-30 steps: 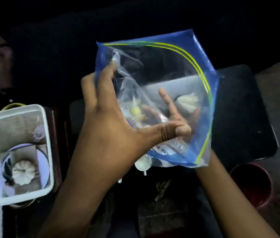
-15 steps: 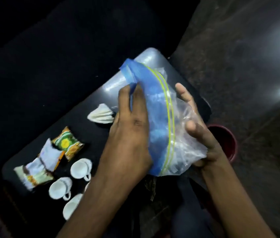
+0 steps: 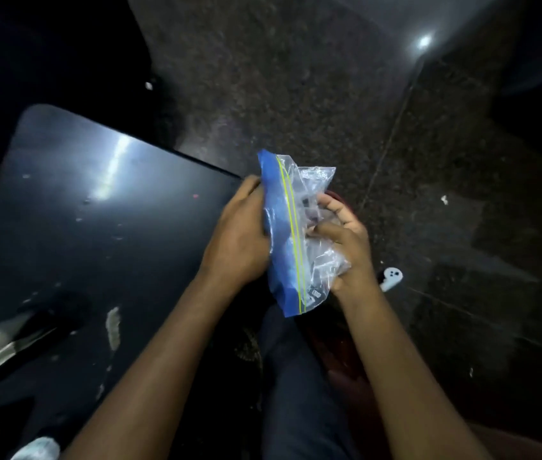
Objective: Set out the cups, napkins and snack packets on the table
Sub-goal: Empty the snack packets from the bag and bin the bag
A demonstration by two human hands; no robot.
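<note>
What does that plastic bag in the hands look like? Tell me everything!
The plastic bag is clear and crinkly, with a blue band and a thin yellow-green zip line running down it. It is scrunched and held upright off the right edge of the dark table, over the lap. The left hand grips the blue side; the right hand squeezes the clear side.

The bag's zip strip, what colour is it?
Blue, with thin yellow-green lines along it; the rest of the bag is clear. The head view shows it.
</note>
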